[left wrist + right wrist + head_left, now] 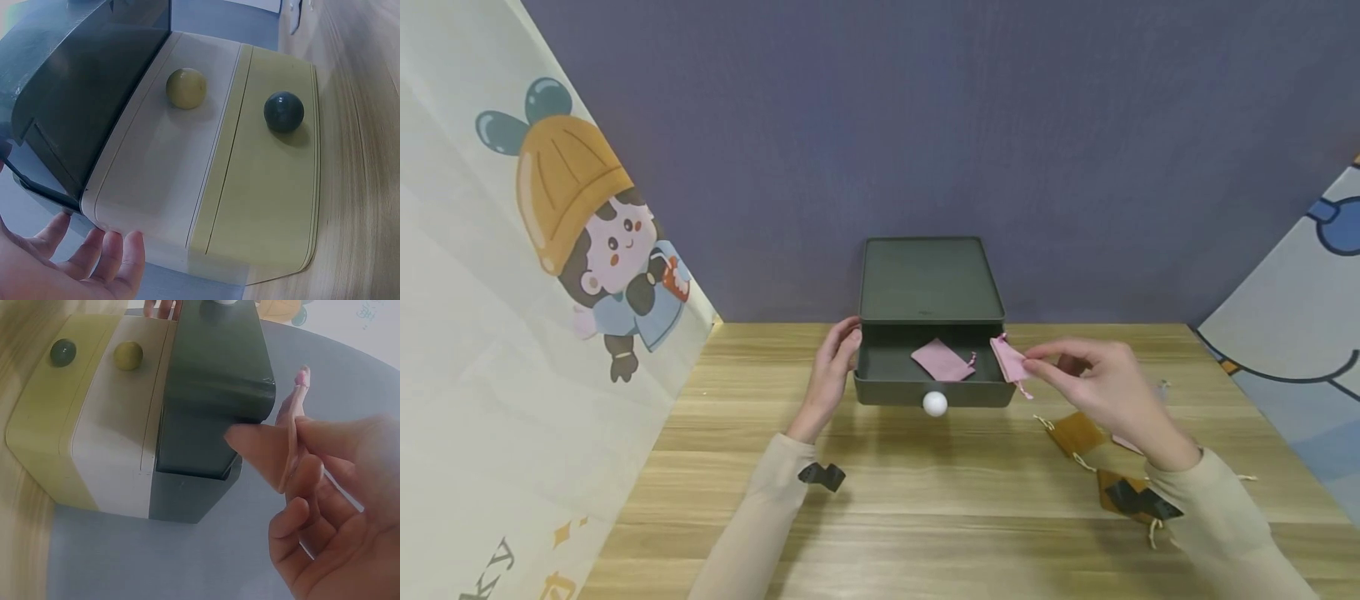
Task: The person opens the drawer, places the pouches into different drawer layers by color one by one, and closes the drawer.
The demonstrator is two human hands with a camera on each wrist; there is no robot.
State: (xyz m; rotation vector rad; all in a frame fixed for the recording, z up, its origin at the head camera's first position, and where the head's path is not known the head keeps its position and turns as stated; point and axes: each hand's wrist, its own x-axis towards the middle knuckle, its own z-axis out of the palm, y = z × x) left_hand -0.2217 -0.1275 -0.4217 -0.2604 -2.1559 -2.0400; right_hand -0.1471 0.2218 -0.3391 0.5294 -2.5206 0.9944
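Pinching a flat pink pouch [1009, 358], the right hand [1105, 387] hovers; left hand [835, 367] rests flat against the drawer box [932, 287].

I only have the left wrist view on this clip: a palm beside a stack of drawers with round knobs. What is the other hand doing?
Observer: The right hand pinches a small pink pouch by the right edge of the open top drawer.
Operator: Anything in that drawer already?
Observer: Yes, the head view shows another pink pouch lying flat inside it.
Operator: And where exactly is the left hand?
Observer: The left hand rests with straight fingers against the drawer unit's left side.
Operator: Other pouches around?
Observer: Brown pouches lie on the wooden table under the right forearm.
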